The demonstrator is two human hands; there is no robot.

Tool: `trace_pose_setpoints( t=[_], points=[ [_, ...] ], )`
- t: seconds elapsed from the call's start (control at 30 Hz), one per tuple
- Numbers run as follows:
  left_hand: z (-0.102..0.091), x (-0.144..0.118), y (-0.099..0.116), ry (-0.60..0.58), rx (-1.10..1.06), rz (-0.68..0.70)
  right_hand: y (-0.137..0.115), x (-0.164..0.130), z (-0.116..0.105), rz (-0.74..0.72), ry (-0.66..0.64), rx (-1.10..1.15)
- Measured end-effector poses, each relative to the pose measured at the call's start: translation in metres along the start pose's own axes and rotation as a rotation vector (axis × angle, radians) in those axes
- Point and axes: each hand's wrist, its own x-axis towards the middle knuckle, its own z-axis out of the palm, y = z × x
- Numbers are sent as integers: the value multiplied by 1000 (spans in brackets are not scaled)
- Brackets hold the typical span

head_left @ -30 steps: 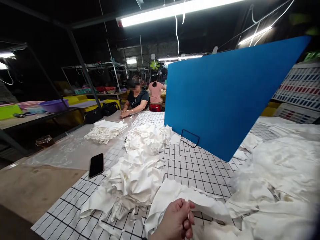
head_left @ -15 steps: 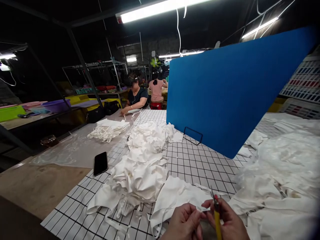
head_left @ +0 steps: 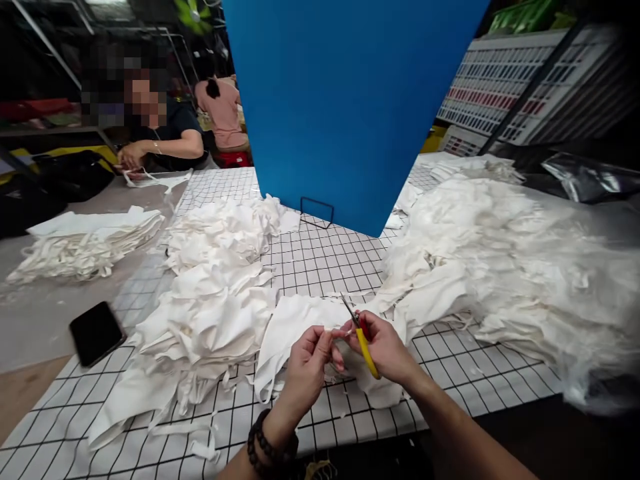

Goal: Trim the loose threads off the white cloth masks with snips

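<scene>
White cloth (head_left: 300, 327) sits pinched between our left hand (head_left: 307, 363) fingertips, at the near edge of the desk (head_left: 320, 260). Our right hand (head_left: 385, 347) is closed on yellow snips (head_left: 361, 333), blades slightly apart just beside the left fingertips. We judge the risk plain: blades this near could nick a finger or cut the cloth itself if it slips. Against the earlier frame, our view has dropped and swung, both hands sit higher, and the phone (head_left: 96, 331) lies farther left.
</scene>
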Motion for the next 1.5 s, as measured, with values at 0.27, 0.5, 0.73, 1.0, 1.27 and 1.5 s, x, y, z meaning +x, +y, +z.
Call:
trace_pose_setpoints(
  t=[0.27,0.5,0.73,1.0,1.27,1.5],
  points=[
    [-7,-1,1,-18,334,159,-32,-29,-31,-99,-20,-629],
    [-6,-2,3,-107,527,273,-36,-31,-23,-124,-16,-768],
    [-4,-4,7,-121,569,297,-33,-33,-22,-125,-30,-769],
    [-5,-7,7,-157,546,249,-31,-37,-22,-96,-32,-809],
    [-7,-8,10,-227,517,222,-30,-41,-26,-146,-38,-864],
    [-12,-5,7,-241,453,177,-25,-37,-25,-178,-23,-819]
  ],
)
